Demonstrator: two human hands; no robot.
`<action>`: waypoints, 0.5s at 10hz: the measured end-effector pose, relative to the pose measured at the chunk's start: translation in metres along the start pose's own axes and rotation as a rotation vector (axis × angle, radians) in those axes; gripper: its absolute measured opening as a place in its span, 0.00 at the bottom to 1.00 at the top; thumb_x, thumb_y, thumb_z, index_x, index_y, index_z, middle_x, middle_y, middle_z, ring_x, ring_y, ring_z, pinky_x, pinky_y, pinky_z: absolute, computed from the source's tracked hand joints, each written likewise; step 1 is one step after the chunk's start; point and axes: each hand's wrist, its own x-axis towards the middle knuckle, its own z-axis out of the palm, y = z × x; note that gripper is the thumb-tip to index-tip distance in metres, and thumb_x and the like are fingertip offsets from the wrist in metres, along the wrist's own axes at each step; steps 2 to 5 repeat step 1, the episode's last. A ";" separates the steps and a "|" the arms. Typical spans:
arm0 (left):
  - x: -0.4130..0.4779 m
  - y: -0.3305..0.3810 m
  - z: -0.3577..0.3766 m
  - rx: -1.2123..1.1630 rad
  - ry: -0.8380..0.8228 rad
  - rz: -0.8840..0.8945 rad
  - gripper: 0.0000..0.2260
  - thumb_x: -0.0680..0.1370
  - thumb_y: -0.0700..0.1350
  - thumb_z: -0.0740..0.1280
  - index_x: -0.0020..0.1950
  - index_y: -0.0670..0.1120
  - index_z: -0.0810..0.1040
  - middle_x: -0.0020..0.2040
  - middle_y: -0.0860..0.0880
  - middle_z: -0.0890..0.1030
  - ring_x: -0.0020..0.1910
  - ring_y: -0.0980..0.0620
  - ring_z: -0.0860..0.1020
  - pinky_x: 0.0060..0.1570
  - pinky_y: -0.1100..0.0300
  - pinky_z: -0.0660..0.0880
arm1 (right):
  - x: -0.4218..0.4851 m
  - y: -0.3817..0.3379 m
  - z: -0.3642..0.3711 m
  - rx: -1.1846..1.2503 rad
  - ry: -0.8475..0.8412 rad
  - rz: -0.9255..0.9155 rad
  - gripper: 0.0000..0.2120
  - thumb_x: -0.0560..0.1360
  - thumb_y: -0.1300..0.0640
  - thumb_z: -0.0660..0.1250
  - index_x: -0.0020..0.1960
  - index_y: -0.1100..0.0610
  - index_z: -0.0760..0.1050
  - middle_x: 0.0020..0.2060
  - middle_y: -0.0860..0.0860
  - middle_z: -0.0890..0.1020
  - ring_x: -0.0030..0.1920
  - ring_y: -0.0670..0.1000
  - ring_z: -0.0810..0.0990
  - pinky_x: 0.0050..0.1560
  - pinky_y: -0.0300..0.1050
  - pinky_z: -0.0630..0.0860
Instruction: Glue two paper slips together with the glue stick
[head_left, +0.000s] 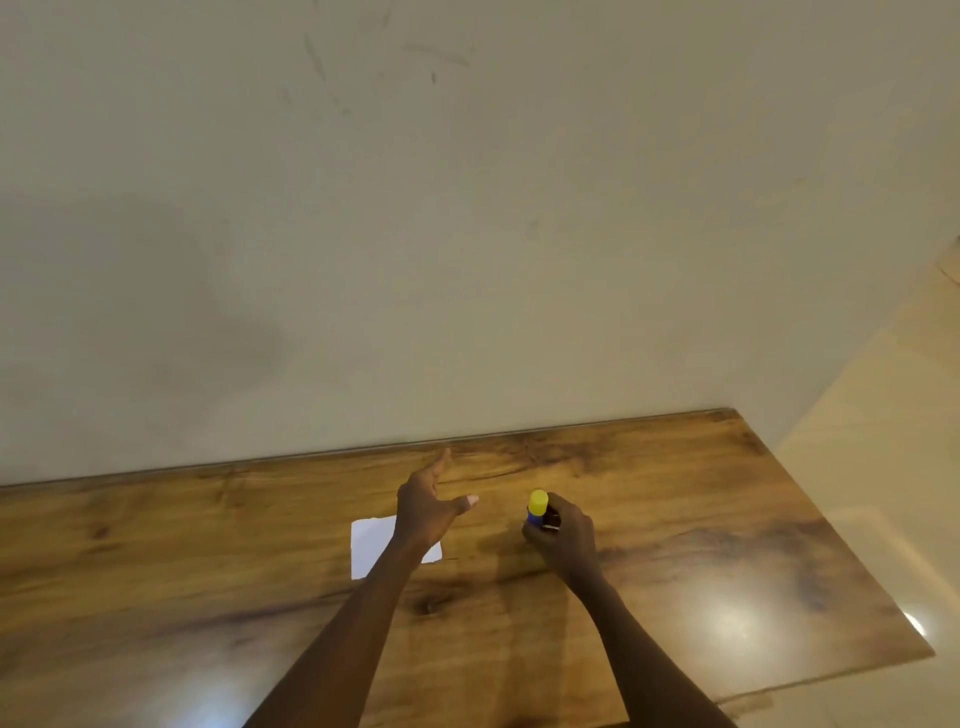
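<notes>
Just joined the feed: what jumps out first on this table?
The yellow-capped glue stick, gripped upright in the right hand near the table's middle, catches the eye first. Left of it, white paper lies flat on the wooden table, partly hidden under the open left hand hovering above. Behind is only a bare wall.

A wooden surface (675, 519) with dark, streaky grain fills the lower part of the view, glossy enough to carry two soft patches of reflected light, one near its right corner and one at the bottom edge. Its far edge runs flush along a plain pale wall (467, 208), which bears a few faint scuffs and scratch marks high up. To the right, past the surface's angled end, lies a shiny cream floor (883, 441) of large tiles.
</notes>
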 end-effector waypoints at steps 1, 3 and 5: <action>-0.003 0.008 -0.012 -0.015 0.067 -0.006 0.32 0.68 0.39 0.72 0.69 0.44 0.62 0.69 0.37 0.68 0.68 0.40 0.66 0.66 0.51 0.66 | -0.003 -0.001 -0.011 0.002 -0.104 0.034 0.25 0.63 0.69 0.72 0.58 0.63 0.70 0.52 0.62 0.80 0.53 0.61 0.78 0.51 0.54 0.78; -0.003 0.008 -0.012 -0.015 0.067 -0.006 0.32 0.68 0.39 0.72 0.69 0.44 0.62 0.69 0.37 0.68 0.68 0.40 0.66 0.66 0.51 0.66 | -0.003 -0.001 -0.011 0.002 -0.104 0.034 0.25 0.63 0.69 0.72 0.58 0.63 0.70 0.52 0.62 0.80 0.53 0.61 0.78 0.51 0.54 0.78; -0.003 0.008 -0.012 -0.015 0.067 -0.006 0.32 0.68 0.39 0.72 0.69 0.44 0.62 0.69 0.37 0.68 0.68 0.40 0.66 0.66 0.51 0.66 | -0.003 -0.001 -0.011 0.002 -0.104 0.034 0.25 0.63 0.69 0.72 0.58 0.63 0.70 0.52 0.62 0.80 0.53 0.61 0.78 0.51 0.54 0.78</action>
